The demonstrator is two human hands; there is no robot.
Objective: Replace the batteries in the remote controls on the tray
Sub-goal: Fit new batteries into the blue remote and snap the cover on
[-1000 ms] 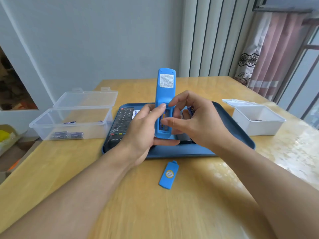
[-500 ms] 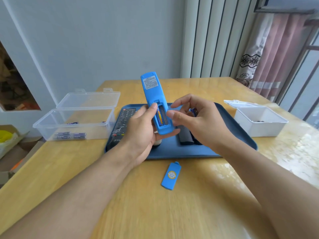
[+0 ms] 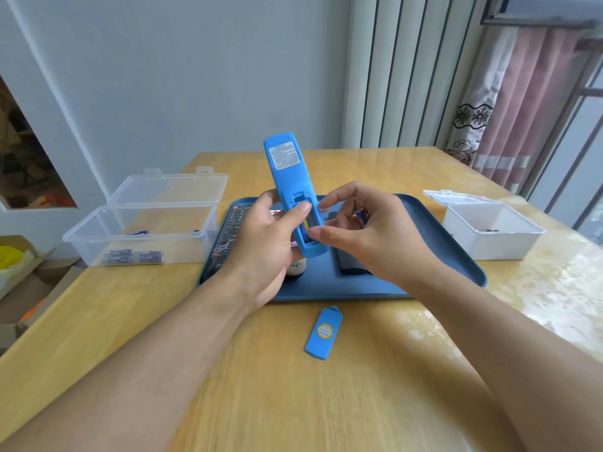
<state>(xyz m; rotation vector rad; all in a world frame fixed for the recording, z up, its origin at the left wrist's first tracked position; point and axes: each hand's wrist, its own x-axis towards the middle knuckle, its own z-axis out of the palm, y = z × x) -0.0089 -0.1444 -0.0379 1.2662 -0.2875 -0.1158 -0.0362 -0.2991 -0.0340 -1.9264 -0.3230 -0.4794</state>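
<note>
**Battery seating in the blue remote**

The left hand (image 3: 261, 243) grips the blue remote (image 3: 292, 194), now tilted leftward from its earlier upright pose, above the tray (image 3: 450, 252). The right hand (image 3: 368, 236) presses a thumb on a battery (image 3: 308, 225) in the open bay while holding a second battery (image 3: 361, 215) in its curled fingers. The cover (image 3: 324, 332) lies on the counter (image 3: 293, 402). Insertion appears under way.

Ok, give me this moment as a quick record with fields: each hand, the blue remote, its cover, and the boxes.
left hand: grips blue remote, thumb on the open battery bay
right hand: holds a battery, thumb at the bay
battery cover: off, lying on table before tray
clear box: open, holds batteries
white box: open, dark items inside
</note>
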